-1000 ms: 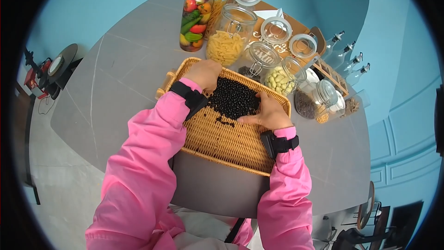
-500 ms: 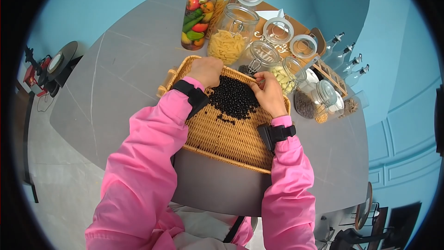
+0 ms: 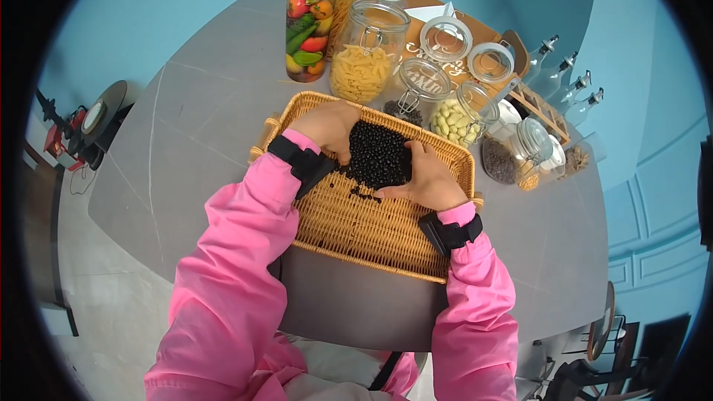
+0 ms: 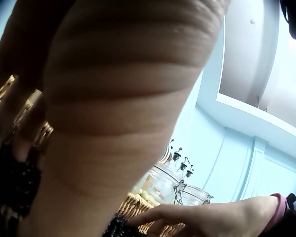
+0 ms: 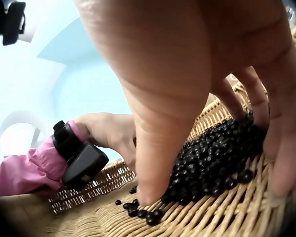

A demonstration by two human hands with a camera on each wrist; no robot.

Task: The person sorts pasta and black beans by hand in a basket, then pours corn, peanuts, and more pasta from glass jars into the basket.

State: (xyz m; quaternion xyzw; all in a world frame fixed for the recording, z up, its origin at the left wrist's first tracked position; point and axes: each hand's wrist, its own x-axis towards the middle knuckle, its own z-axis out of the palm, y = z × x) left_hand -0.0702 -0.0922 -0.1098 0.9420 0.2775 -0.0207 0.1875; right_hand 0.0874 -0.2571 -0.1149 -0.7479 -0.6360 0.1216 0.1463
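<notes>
A heap of small black beans (image 3: 379, 154) lies on the floor of a rectangular wicker basket (image 3: 349, 234), toward its far side. My left hand (image 3: 327, 128) reaches down at the heap's left edge, its fingers mostly hidden beneath it in the head view. In the left wrist view, its fingers spread apart with dark beans by their tips. My right hand (image 3: 434, 178) is at the heap's right edge, thumb and fingers spread. In the right wrist view, the right thumb (image 5: 155, 173) points down onto the wicker beside several stray beans, and the fingers reach down around the heap's other side.
Beyond the basket stand a tall jar of vegetables (image 3: 310, 30), a jar of penne pasta (image 3: 364, 67), a jar of pale nuts or beans (image 3: 453, 122) and other open clip-top jars. Glass bottles (image 3: 553, 82) stand in a wooden rack at right. The grey table (image 3: 193, 119) surrounds the basket.
My right hand rose to the basket's far right rim with fingers drawn together, then came back down, spread, beside the beans. My left thumb now shows lower at the heap's left edge.
</notes>
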